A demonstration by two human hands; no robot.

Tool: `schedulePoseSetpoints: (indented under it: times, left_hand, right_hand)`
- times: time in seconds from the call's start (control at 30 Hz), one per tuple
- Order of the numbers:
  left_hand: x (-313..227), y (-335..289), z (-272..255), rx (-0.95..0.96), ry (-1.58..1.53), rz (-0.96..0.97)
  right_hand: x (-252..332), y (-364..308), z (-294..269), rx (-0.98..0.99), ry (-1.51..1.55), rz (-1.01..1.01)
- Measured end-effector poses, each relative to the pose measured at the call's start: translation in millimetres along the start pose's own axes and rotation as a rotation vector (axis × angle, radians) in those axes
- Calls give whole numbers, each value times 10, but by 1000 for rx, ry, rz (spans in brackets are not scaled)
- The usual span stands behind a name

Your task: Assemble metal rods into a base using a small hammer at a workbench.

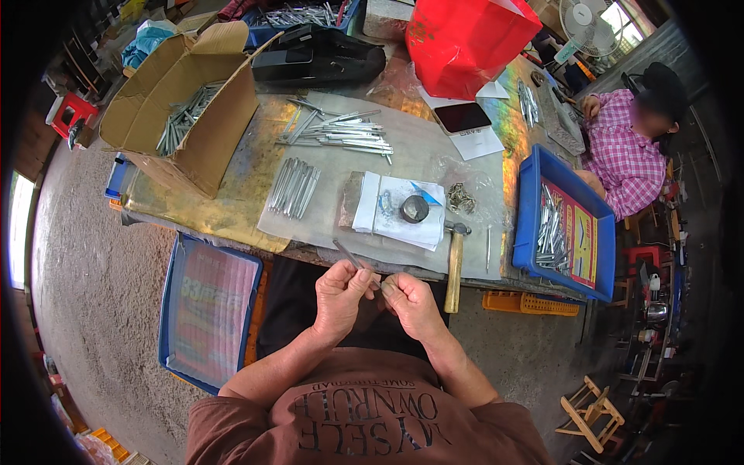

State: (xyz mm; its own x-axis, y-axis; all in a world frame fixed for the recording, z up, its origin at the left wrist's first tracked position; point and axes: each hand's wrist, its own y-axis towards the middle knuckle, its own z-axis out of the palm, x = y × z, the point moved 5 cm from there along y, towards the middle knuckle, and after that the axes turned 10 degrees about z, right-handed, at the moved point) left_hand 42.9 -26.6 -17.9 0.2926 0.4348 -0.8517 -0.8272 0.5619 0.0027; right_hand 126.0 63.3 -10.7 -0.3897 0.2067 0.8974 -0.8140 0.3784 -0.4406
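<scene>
Above my lap, at the table's front edge, my left hand (341,293) is closed around a slim grey metal bar (346,252) that slants up to the left. Thumb and fingers of my right hand (412,301) pinch at its near end; whether a small part is also between them is hidden. Just beyond, a round dark tin (415,208) rests on a stack of white paper (375,213). A hammer (456,267) lies to the right, its wooden handle jutting over the edge. Small metal bits (462,198) lie heaped on clear plastic behind it.
Metal bars lie in a neat row (294,188) and a loose pile (345,133). A cardboard box (209,147) stands left, a blue bin (523,240) right. Farther back are a phone (463,118) and red bag (465,46). Another person (628,147) sits at the right.
</scene>
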Motion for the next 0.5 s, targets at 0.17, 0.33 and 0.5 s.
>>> schedulePoseSetpoints:
  times: [0.17, 0.33, 0.5]
  left_hand:
    - [75, 26, -2, -55, -145, -143]
    - [130, 19, -16, -67, -261, -231]
    - [152, 19, -23, -72, -263, -247]
  right_hand:
    - [34, 0, 10, 20, 30, 26]
    - [71, 9, 35, 55, 65, 59]
    - [56, 10, 36, 54, 104, 91]
